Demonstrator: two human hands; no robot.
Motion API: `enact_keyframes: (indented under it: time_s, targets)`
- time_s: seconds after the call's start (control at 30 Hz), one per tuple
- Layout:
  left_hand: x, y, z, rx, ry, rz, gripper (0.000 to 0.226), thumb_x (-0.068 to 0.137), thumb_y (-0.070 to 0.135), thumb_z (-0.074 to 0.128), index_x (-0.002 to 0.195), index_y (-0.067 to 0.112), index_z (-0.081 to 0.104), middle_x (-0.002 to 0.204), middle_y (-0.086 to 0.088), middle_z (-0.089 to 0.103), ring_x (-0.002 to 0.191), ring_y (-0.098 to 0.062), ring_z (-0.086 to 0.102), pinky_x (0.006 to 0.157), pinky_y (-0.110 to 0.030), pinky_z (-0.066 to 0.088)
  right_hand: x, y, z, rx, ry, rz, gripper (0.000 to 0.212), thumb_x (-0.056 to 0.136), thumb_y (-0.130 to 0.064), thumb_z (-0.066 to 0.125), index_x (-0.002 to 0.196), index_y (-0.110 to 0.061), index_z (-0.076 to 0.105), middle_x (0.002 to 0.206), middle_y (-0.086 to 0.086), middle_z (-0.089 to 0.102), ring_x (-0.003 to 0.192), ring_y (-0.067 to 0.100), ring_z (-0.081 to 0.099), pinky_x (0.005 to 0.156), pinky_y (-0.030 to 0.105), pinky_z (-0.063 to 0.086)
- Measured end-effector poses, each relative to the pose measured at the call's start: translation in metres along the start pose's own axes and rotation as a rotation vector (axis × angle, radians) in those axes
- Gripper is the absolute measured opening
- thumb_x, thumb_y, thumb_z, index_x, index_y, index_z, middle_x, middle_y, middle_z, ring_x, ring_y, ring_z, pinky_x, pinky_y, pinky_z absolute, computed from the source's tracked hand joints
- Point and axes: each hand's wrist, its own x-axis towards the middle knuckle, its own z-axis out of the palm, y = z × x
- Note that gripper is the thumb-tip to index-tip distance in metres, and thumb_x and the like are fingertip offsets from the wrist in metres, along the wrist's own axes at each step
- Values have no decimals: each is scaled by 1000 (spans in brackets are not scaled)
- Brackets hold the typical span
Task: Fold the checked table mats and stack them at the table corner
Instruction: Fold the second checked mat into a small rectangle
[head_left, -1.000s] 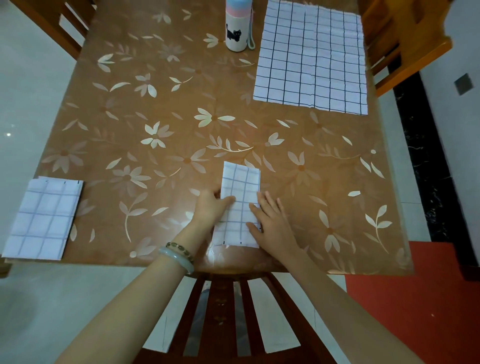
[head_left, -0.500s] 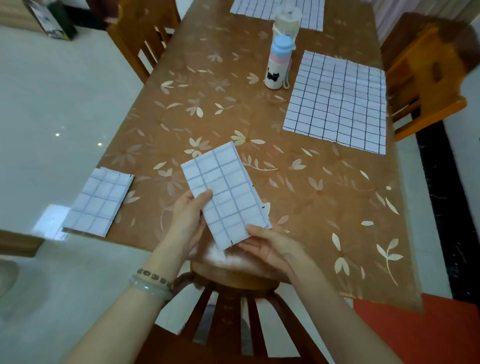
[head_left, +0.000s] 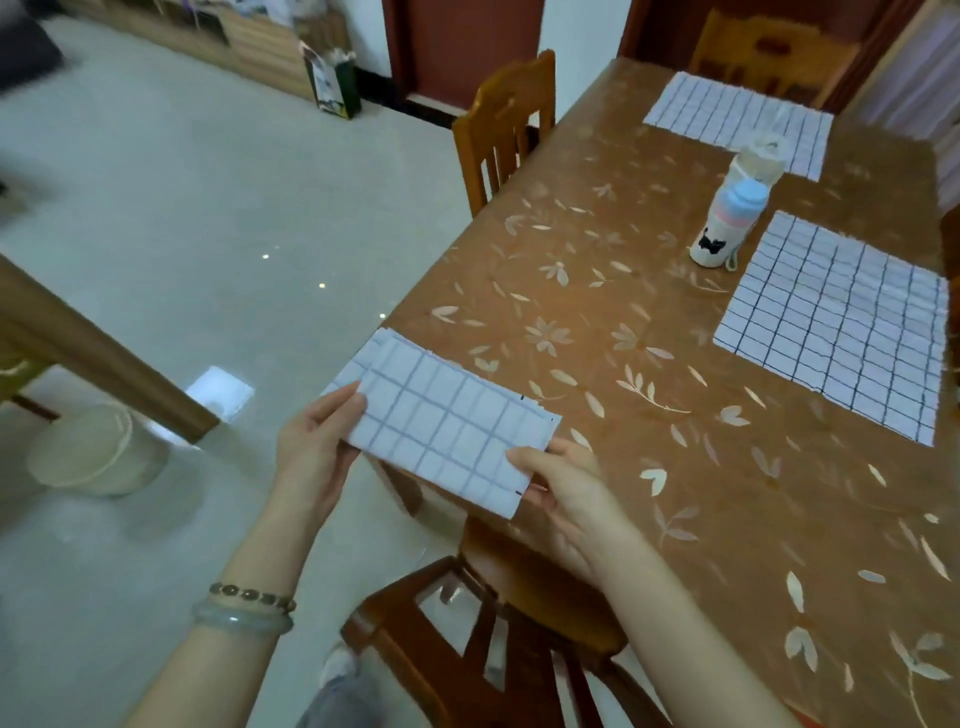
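1. The left hand (head_left: 317, 441) grips the left short end of the folded mat (head_left: 447, 436), with the thumb on top and the fingers underneath.
2. The right hand (head_left: 566, 488) pinches the opposite short end in the same way, with the thumb pressed on the top face.
3. The folded mat is held flat and slightly tilted over the near left corner of the table (head_left: 675, 493).
4. A second folded mat (head_left: 353, 366) lies at that corner. Only a strip of it shows beyond the held mat. Contact between the two cannot be determined.
5. One unfolded mat (head_left: 836, 322) lies flat at the right edge. Another unfolded mat (head_left: 727, 111) lies at the far end.
6. A bottle (head_left: 727, 223) with a blue lid stands upright between the two unfolded mats.
7. A chair (head_left: 519, 597) is tucked in at the near edge.
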Motion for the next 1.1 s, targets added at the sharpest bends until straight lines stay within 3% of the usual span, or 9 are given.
enact_keyframes:
  time_s: [0.07,0.13,0.23,0.33,0.4,0.63,0.83,1.0,1.1]
  targets:
    - [5,11,-31,47,5,2,28,89,6,61,116,1,64,113,-16,68,101,-22,66,74,-25,57,3,4,28,7,-21,30,21,79,6,62,99,-1,66,100,19,71,92,35,69,82,54,54]
    - [9,22,-59,59,8,2,20,89,4,60,108,5,67,102,-10,71,89,-16,68,68,-21,56,5,10,59,-7,-21,41,23,79,5,63,101,0,66,100,19,71,95,39,67,85,62,50]
    - [16,42,-105,51,53,-13,19,89,2,58,106,4,66,87,-3,73,77,-10,68,64,-19,55,6,21,113,-87,-25,3,18,82,4,60,97,-2,67,93,15,72,84,30,68,84,50,55]
    - [26,65,-159,47,73,-59,20,90,2,58,109,0,63,80,-2,72,70,-7,68,59,-17,54,5,36,170,-144,-59,-68,16,84,4,58,91,-7,69,81,4,72,69,16,68,66,32,56]
    - [34,81,-195,65,72,-87,20,89,3,60,109,1,64,77,0,73,68,-5,69,58,-18,54,6,46,204,-148,-63,-104,17,85,5,57,86,-8,68,70,-6,72,64,11,67,61,28,54]
    - [61,134,-275,120,71,-105,9,90,1,59,93,8,63,57,7,68,50,1,63,49,-13,49,15,70,305,-79,-18,-145,12,83,5,60,85,-2,69,81,10,72,80,27,67,83,46,53]
    - [105,152,-305,135,72,-130,12,89,3,61,100,8,65,79,-1,74,68,-6,70,64,-20,55,41,71,346,-122,-63,-110,16,76,3,63,88,-4,72,89,12,72,87,27,67,90,47,51]
    - [160,156,-302,182,42,-157,11,90,3,61,99,8,65,87,-5,73,75,-10,69,69,-24,54,87,68,364,-199,31,-91,21,79,11,57,88,-4,70,91,17,70,88,30,65,88,46,51]
    - [204,162,-293,262,32,-150,10,91,3,60,97,10,62,81,-4,66,57,-1,63,54,-15,49,126,62,376,-233,65,-97,20,79,8,58,84,-8,70,88,14,71,85,30,64,85,44,51]
